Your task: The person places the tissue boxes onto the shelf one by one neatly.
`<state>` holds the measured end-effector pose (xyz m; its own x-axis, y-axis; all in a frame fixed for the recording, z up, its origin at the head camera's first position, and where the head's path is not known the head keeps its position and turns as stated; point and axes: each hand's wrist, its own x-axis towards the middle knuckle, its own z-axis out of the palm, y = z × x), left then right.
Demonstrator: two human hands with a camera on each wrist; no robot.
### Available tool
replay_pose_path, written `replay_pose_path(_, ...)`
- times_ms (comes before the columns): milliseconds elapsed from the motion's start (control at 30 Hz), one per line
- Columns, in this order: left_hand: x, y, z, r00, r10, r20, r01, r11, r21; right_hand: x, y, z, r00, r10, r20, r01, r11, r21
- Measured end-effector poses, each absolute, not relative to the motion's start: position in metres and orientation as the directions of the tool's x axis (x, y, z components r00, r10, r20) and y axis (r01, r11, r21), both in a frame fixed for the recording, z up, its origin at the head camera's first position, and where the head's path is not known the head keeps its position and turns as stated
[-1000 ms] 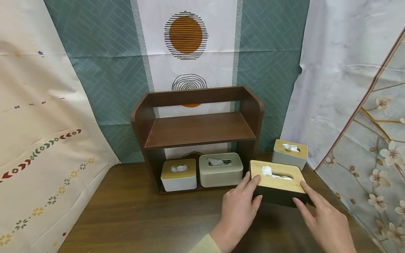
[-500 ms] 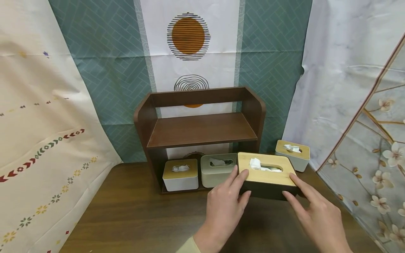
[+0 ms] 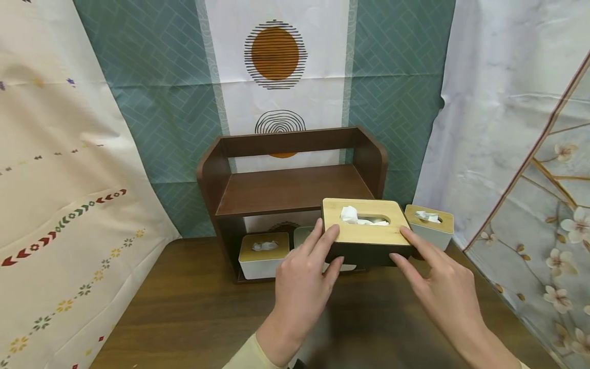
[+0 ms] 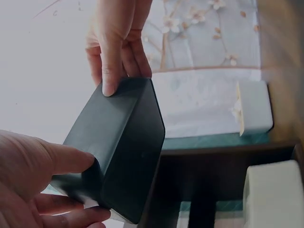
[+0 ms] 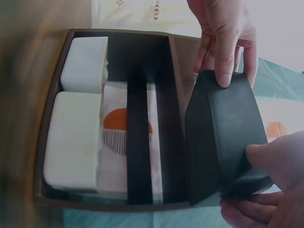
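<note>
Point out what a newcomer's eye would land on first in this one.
Probably the black tissue box with its light wooden top, held up by the left hand and right hand in front of the shelf's right side. Next, the brown two-level shelf itself, then the big orange disc on the cloth behind and above it.

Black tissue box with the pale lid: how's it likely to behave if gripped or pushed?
Likely stiff: the tissue box shows straight edges. Its smooth black sides may be slightly slippery. Flat-faced and low, it would probably slide rather than roll or tip.
</note>
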<state>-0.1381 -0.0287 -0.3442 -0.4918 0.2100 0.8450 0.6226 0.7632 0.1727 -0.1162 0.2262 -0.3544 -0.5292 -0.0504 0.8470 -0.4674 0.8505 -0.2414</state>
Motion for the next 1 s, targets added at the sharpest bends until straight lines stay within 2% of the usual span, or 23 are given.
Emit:
replay_pose_path(233, -0.15, -0.043, -0.329, -0.458, 0.183, 0.87, 0.609, 0.777, 0.157, -0.138, 0.21, -0.336, -0.505, -0.073, 0.86, -0.514, 0.826, -0.231)
replay_pose_path(333, -0.157, -0.05, -0.322, -0.457, 0.176, 0.872, 0.601, 0.784, 0.157, -0.148, 0.201, -0.329, -0.515, -0.072, 0.854, -0.526, 0.814, -0.248)
replay_pose_path(600, -0.179, -0.064, -0.306, -0.506, 0.16, 0.847, 0.585, 0.786, 0.201, -0.178, 0.183, -0.313, -0.555, -0.076, 0.828, -0.546, 0.784, -0.294)
replay_pose_path(767, -0.195, -0.068, -0.301, -0.53, 0.144, 0.836, 0.587, 0.774, 0.239, -0.197, 0.177, -0.306, -0.601, -0.083, 0.795, -0.542, 0.773, -0.329)
replay_pose_path(1000, -0.218, -0.071, -0.298, -0.593, 0.113, 0.797, 0.571, 0.758, 0.317, -0.219, 0.167, -0.297, -0.664, -0.076, 0.744, -0.505, 0.779, -0.371)
